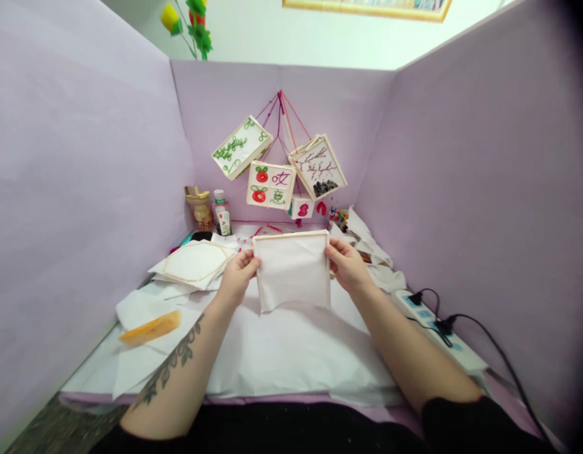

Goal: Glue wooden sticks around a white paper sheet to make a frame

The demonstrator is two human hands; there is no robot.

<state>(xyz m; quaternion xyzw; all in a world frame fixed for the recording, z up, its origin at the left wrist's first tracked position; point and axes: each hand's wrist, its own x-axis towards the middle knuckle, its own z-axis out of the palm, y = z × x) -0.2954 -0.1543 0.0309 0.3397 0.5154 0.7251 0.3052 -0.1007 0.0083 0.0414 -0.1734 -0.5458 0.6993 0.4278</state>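
In the head view, both hands hold a framed white sheet (294, 274) above the middle of the counter (296, 362), its face turned toward the wearer. The sheet lies directly between the hands: the left hand (238, 272) pinches its left side a little below the upper corner, thumb in front, and the right hand (347, 263) pinches its right side near the upper corner in the same way. A pale strip runs along the sheet's top, and its lower edge bows upward between the bottom corners.

Near the counter's left edge, a yellow-orange strip (150, 328) lies on loose white paper, and behind it a hexagonal frame (194, 261) rests on more sheets, just beside the left hand. A jar (200, 213) and a bottle (222, 217) stand at the back left corner. Crumpled paper (367, 243) lies toward the back right corner, and a power strip (466, 356) with plugged-in cords runs along the right edge. Painted panels (271, 185) hang from cords beyond the sheet.
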